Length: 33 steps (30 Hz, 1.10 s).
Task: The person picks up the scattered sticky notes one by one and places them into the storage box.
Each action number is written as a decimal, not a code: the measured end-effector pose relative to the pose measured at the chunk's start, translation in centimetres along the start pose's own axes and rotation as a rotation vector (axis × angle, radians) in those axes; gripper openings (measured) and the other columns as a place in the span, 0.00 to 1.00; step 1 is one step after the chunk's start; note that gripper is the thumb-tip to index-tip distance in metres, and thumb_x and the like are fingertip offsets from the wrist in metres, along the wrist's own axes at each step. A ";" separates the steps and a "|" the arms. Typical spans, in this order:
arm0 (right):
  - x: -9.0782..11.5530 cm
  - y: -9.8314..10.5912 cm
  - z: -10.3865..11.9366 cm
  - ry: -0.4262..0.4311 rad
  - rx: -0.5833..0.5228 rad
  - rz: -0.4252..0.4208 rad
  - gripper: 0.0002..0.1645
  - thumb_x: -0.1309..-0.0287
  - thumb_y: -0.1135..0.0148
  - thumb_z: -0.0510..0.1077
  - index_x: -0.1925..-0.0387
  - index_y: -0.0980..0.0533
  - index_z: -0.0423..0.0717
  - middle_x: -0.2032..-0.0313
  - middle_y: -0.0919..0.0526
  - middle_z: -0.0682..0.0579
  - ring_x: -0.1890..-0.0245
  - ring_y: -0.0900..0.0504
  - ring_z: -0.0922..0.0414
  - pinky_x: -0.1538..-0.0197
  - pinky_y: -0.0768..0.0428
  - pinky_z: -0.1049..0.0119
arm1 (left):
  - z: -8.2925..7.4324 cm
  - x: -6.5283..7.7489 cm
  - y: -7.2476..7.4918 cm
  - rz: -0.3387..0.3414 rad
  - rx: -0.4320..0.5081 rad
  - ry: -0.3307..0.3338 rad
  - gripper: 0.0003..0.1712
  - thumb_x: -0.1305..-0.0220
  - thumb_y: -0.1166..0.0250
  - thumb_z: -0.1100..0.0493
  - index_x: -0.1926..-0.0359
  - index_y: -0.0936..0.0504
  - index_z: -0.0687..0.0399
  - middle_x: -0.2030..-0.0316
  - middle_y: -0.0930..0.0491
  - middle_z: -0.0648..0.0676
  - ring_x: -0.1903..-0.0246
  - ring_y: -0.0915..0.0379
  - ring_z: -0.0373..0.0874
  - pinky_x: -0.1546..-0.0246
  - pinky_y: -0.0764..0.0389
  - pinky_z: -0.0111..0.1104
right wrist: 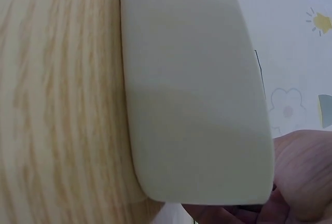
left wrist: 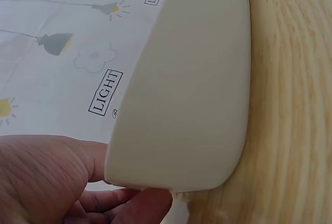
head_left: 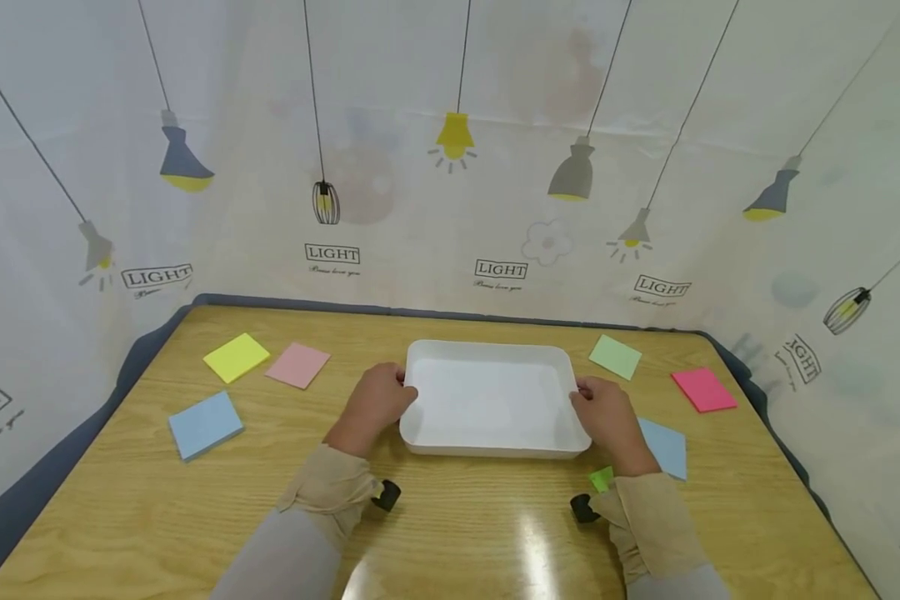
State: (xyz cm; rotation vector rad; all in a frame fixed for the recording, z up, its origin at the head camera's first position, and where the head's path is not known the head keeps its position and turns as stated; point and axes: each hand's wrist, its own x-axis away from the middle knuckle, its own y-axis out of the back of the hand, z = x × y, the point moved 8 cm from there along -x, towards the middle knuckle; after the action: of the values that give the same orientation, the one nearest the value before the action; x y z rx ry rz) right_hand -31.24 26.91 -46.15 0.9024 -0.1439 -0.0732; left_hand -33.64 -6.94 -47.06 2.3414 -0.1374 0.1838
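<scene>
A shallow white rectangular tray (head_left: 495,400) with rounded corners is at the middle of the table, with nothing inside. My left hand (head_left: 381,398) grips its left end, thumb over the rim. At the opposite end, my right hand (head_left: 606,412) holds the rim in the same way. Both wrist views show the tray's outer long wall, which hides part of the fingers: the left hand (left wrist: 67,182) appears at the lower left of one, the right hand (right wrist: 301,177) at the lower right of the other. Whether the tray's base touches the wood is hard to tell.
Left of the tray lie yellow (head_left: 236,357), pink (head_left: 297,365) and blue sticky notes (head_left: 206,425). To its right are pale green (head_left: 615,357), bright pink (head_left: 704,389) and blue notes (head_left: 663,447). A small green piece (head_left: 602,479) shows beside the right wrist. A lamp-print curtain (head_left: 420,275) surrounds the table.
</scene>
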 end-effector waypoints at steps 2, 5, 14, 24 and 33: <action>0.0 0.0 0.0 0.003 0.005 -0.002 0.26 0.35 0.52 0.47 0.40 0.32 0.36 0.48 0.24 0.37 0.51 0.27 0.48 0.48 0.25 0.48 | 0.0 0.1 0.0 -0.001 0.003 0.003 0.14 0.42 0.44 0.56 0.59 0.23 0.59 0.64 0.21 0.55 0.72 0.28 0.45 0.75 0.25 0.33; 0.1 0.0 0.0 -0.006 -0.004 0.001 0.27 0.35 0.52 0.49 0.40 0.32 0.37 0.48 0.23 0.38 0.52 0.27 0.48 0.49 0.24 0.48 | -0.2 0.2 0.2 -0.004 0.003 0.003 0.14 0.42 0.44 0.56 0.59 0.22 0.59 0.64 0.21 0.55 0.71 0.28 0.45 0.75 0.26 0.33; 1.8 1.6 1.7 0.075 0.026 -0.015 0.34 0.34 0.54 0.55 0.36 0.38 0.35 0.46 0.24 0.37 0.49 0.27 0.46 0.48 0.25 0.46 | -0.4 0.7 0.4 0.004 0.001 0.005 0.14 0.41 0.44 0.56 0.57 0.23 0.60 0.64 0.21 0.56 0.73 0.28 0.45 0.76 0.26 0.33; 4.1 4.4 2.2 0.171 0.074 -0.061 0.38 0.34 0.55 0.60 0.34 0.41 0.38 0.45 0.25 0.37 0.48 0.27 0.44 0.48 0.26 0.43 | -0.8 0.6 0.4 0.005 0.011 0.000 0.15 0.41 0.44 0.56 0.57 0.23 0.60 0.63 0.21 0.57 0.72 0.28 0.45 0.75 0.25 0.33; 5.6 5.6 -0.2 0.182 0.158 -0.012 0.44 0.36 0.56 0.64 0.34 0.44 0.33 0.43 0.29 0.31 0.47 0.28 0.41 0.50 0.26 0.42 | -0.5 0.6 0.2 0.004 0.005 0.013 0.15 0.42 0.43 0.56 0.57 0.22 0.60 0.64 0.20 0.56 0.71 0.28 0.45 0.74 0.25 0.33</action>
State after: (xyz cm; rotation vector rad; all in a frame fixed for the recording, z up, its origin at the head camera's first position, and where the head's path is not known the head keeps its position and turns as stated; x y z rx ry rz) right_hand -25.63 29.80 -41.38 1.0629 0.0263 0.0096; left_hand -33.16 -6.72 -46.45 2.3451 -0.1351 0.2012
